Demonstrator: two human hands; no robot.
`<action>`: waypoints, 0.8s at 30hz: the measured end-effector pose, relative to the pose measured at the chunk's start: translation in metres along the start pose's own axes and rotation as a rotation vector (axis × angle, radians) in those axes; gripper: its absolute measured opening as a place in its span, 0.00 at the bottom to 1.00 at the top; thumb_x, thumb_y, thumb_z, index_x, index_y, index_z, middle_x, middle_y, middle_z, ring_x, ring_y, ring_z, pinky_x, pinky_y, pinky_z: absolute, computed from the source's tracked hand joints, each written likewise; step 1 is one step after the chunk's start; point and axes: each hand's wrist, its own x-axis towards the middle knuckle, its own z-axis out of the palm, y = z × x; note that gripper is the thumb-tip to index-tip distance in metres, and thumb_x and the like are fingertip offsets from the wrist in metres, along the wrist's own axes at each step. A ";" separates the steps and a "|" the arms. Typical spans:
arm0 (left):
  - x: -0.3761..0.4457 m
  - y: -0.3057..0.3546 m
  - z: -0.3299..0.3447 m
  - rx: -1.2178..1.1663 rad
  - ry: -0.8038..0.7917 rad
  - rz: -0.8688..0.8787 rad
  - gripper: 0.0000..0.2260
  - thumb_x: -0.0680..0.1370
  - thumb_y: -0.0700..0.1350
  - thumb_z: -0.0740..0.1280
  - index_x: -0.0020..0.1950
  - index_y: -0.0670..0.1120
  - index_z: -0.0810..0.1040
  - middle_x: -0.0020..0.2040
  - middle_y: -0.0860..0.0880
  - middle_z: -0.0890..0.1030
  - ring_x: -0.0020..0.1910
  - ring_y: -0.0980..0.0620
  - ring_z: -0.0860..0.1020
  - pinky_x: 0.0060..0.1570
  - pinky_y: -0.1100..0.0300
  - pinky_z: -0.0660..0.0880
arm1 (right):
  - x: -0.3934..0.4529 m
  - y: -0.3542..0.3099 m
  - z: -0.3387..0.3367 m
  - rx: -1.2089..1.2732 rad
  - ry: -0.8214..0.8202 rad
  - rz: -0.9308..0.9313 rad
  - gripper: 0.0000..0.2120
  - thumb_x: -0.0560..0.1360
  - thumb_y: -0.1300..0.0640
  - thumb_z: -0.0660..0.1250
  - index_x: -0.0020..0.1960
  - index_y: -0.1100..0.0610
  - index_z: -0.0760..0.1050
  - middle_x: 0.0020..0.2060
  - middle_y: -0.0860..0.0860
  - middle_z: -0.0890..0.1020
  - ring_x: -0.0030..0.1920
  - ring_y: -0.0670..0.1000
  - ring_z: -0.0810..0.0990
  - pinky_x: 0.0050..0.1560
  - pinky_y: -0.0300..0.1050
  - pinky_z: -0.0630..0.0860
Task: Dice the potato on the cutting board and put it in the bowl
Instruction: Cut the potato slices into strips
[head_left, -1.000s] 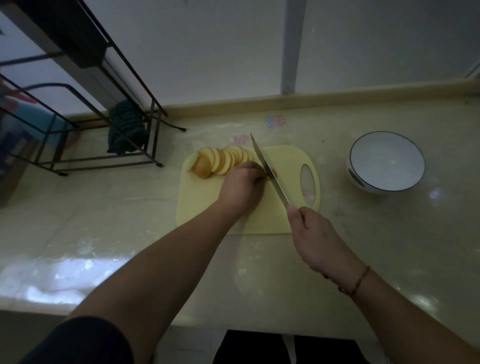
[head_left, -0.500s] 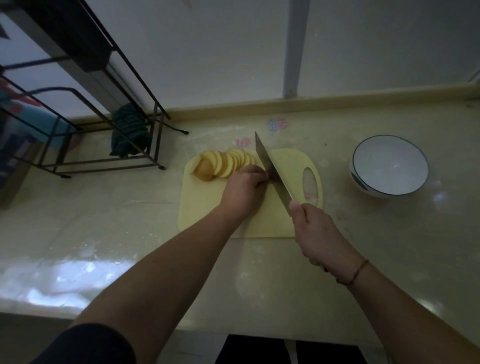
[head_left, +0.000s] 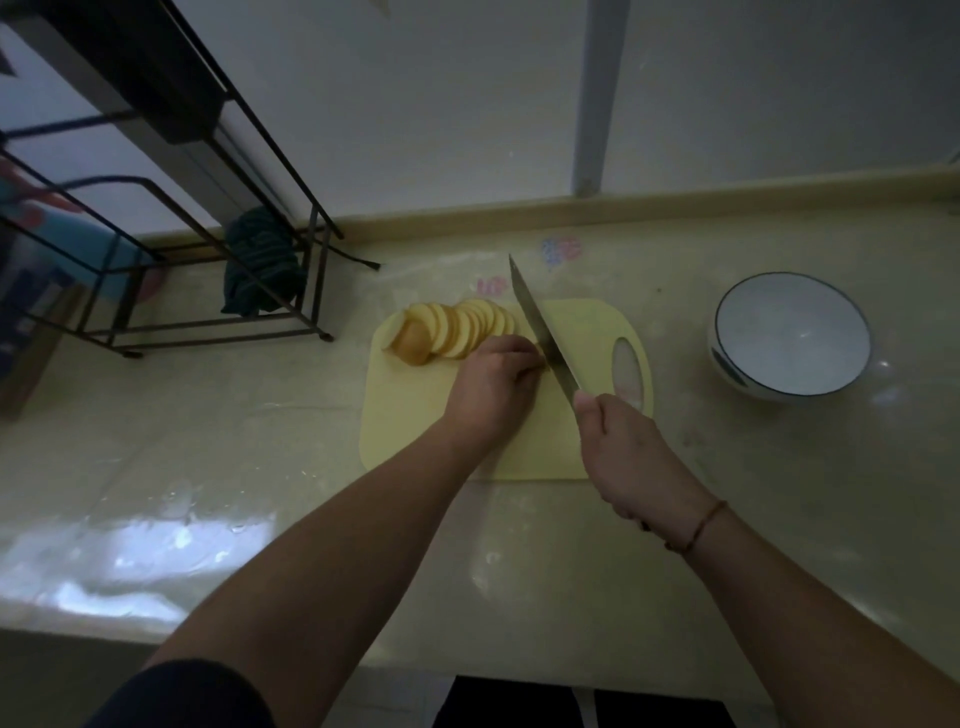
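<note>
Since the picture from a second ago, little has been moved: the knife (head_left: 543, 327) is kept beside the curled fingers, and the row of slices is seen a bit longer.

In the head view, a pale yellow cutting board (head_left: 415, 415) is laid flat on the shiny counter (head_left: 260, 441). A fan of round potato slices (head_left: 457, 327) is spread along the board's far left part, with the brown end piece at the left of the row. The left hand (head_left: 496, 384) is curled over the uncut part of the potato, so that part is hidden; the fingers are bent down and pressed on it. The knife is held by the right hand (head_left: 631, 452), which is wrapped tight around the handle, so the handle is covered. The blade is set just right of the left fingers, with its tip pointed away past the board's far edge. A thin cord bracelet (head_left: 701, 527) is worn on the right wrist.

A white bowl (head_left: 789, 335) with a dark rim is stood on the counter, well apart to the right of the board. A black wire rack (head_left: 208, 218) is stood at the far left, and a dark green cloth (head_left: 262, 265) is hung in it.
</note>
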 end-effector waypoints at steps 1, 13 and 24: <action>0.000 0.000 -0.001 0.006 -0.002 0.006 0.06 0.73 0.37 0.71 0.47 0.38 0.86 0.48 0.44 0.85 0.46 0.44 0.83 0.48 0.51 0.81 | 0.002 0.001 0.000 0.031 0.003 0.014 0.21 0.83 0.43 0.46 0.38 0.52 0.65 0.32 0.51 0.72 0.27 0.48 0.69 0.27 0.39 0.61; 0.002 0.000 -0.004 -0.024 0.002 -0.007 0.05 0.72 0.35 0.73 0.47 0.39 0.87 0.48 0.44 0.85 0.47 0.45 0.83 0.51 0.54 0.80 | 0.002 0.010 0.007 0.206 0.048 0.075 0.23 0.82 0.41 0.48 0.39 0.55 0.68 0.31 0.53 0.74 0.27 0.50 0.70 0.30 0.41 0.64; 0.001 -0.001 -0.006 -0.033 -0.013 -0.041 0.07 0.73 0.35 0.71 0.49 0.39 0.86 0.50 0.45 0.84 0.49 0.47 0.82 0.52 0.57 0.78 | -0.014 0.001 0.001 0.030 0.011 -0.057 0.20 0.82 0.44 0.49 0.38 0.54 0.67 0.31 0.50 0.73 0.32 0.47 0.71 0.32 0.44 0.65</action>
